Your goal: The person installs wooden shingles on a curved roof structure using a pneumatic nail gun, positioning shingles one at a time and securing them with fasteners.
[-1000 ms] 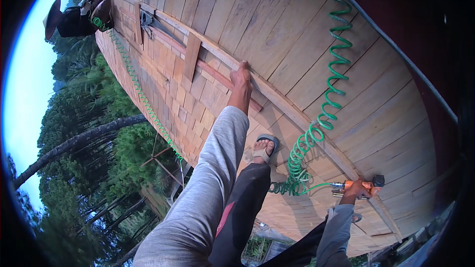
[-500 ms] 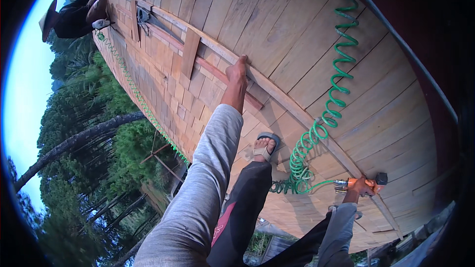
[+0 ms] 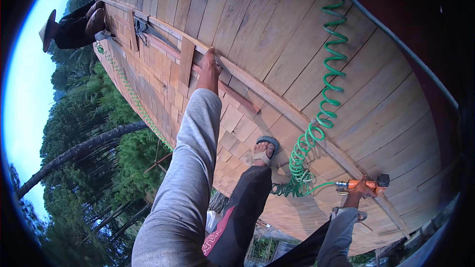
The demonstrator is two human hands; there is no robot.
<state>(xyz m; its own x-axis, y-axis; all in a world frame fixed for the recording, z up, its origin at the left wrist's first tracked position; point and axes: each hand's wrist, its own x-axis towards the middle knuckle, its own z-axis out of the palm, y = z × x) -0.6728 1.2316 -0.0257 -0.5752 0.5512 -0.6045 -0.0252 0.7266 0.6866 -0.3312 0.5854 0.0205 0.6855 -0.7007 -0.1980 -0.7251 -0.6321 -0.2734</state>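
A long wooden batten (image 3: 262, 91) runs slantwise over a sloping surface of wooden shingles (image 3: 277, 34). My left hand (image 3: 210, 64) reaches far forward on a stretched arm, its fingers closed on the batten's edge. At the lower right my right hand (image 3: 362, 188) grips an orange nail gun (image 3: 354, 184) with a black end, which rests at the batten. From the tool's rear fitting a green coiled air hose (image 3: 333, 89) leads up along the shingles. Beside my left hand lie a short flat board (image 3: 186, 62) and a reddish strip of wood (image 3: 240, 98).
A co-worker (image 3: 74, 29) in a wide hat crouches at the far upper left, near a second green coiled hose (image 3: 126, 79). A handsaw (image 3: 156, 33) lies by the batten. My sandalled foot (image 3: 264, 151) stands on the shingles. Trees (image 3: 99, 168) rise beyond the left edge.
My left hand has slid along the batten, up and to the left, toward the short board. My right hand stays on the nail gun near the same place.
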